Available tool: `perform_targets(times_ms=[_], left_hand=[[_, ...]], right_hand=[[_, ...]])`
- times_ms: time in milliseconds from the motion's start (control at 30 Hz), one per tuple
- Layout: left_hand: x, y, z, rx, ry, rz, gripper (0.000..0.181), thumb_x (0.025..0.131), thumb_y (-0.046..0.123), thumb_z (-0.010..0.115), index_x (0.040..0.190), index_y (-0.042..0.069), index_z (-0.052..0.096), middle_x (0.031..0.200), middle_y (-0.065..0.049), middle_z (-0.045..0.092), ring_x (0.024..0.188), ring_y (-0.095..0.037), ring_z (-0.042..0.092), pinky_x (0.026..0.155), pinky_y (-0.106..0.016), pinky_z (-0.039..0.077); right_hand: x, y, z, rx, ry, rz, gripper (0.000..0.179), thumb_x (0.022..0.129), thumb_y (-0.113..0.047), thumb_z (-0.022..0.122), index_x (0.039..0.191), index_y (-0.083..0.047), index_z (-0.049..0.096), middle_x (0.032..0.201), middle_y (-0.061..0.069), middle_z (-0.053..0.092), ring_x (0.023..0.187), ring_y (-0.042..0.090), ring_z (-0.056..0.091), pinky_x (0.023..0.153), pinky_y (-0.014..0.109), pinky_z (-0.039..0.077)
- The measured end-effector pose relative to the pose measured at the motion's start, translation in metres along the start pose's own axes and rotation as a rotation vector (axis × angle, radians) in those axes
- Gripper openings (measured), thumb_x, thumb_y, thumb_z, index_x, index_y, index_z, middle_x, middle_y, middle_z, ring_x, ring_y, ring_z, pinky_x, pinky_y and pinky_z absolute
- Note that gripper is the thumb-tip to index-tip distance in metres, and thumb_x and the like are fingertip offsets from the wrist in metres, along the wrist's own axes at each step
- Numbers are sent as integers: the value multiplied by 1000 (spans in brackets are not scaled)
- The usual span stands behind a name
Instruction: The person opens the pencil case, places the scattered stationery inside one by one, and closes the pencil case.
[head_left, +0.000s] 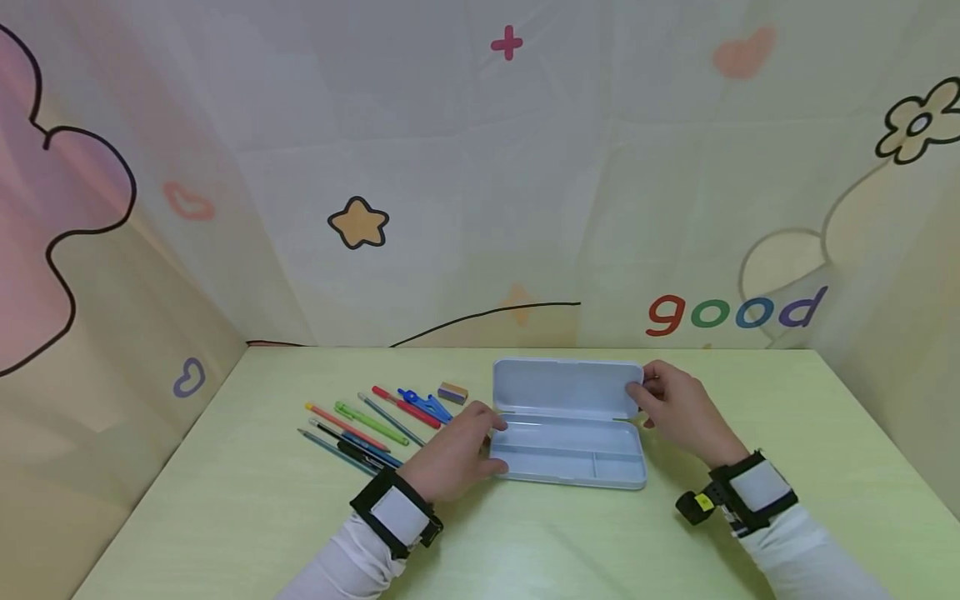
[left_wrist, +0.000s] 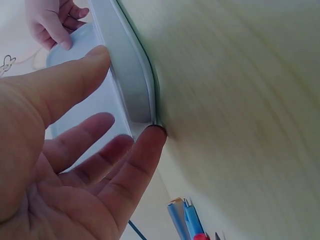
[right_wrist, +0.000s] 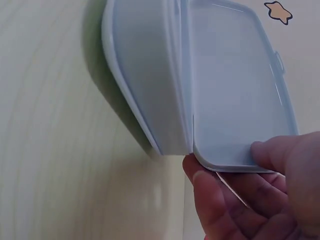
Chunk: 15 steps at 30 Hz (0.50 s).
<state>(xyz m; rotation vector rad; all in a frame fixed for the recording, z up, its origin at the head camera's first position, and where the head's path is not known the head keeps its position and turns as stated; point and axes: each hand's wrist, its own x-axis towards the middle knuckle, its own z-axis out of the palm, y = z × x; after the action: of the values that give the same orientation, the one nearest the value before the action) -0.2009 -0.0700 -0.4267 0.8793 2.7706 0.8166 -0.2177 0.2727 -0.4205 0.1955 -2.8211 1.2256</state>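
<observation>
A pale blue pencil case [head_left: 540, 439] stands opened on the table, its divided tray in front and its raised lid [head_left: 562, 387] behind. No items lie in the tray. My left hand [head_left: 459, 457] is at the tray's left end. In the left wrist view, its thumb and fingertips touch the case's [left_wrist: 131, 75] end and corner, fairly straight. With my right hand [head_left: 681, 410] I pinch the lid's right edge. The right wrist view shows the thumb on the lid's [right_wrist: 235, 90] inner face and the fingers behind it.
Left of the case lie several pens and pencils, among them a green pen [head_left: 371, 423], a red pen [head_left: 408, 407] and a black pen [head_left: 360, 455]. A blue compass [head_left: 426, 404] and an eraser [head_left: 453, 393] lie near the lid. A printed curtain [head_left: 450, 167] hangs behind the table [head_left: 540, 550].
</observation>
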Motion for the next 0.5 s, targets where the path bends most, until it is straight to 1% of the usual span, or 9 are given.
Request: perform_targets(times_ms=[100,233,367,500], left_hand=[[0,1,0,43,-1,36,42,94,17,84,130,0,69,131,-9,62,106,-19,62,97,-30,55],[-1,2,0,66,-13,55,38,95,16,83,127,0,71,130,-8,64,110,-19,63,102,-33,54],[-1,2,-1,68,-27,58,34,96,15,82,125,0,72,125,-7,66,105,-16,62,98,-32,54],[-2,1,0,79,-32,62,31,96,15,81,123,1,73,120,-5,67,101,-14,61,95,-30,54]], right_hand=[[1,1,2,-29,11,11,19,108,-18,64,111,0,61,86,11,66,69,24,62,56,30,52],[3,3,4,-44,17,17,20,108,-20,64,111,0,63,86,10,66,69,23,59,56,31,53],[5,3,8,-52,13,26,22,108,-20,63,113,1,64,86,10,66,70,23,60,58,32,55],[7,2,11,-59,-4,38,23,109,-20,62,115,3,65,86,9,67,72,23,61,58,34,53]])
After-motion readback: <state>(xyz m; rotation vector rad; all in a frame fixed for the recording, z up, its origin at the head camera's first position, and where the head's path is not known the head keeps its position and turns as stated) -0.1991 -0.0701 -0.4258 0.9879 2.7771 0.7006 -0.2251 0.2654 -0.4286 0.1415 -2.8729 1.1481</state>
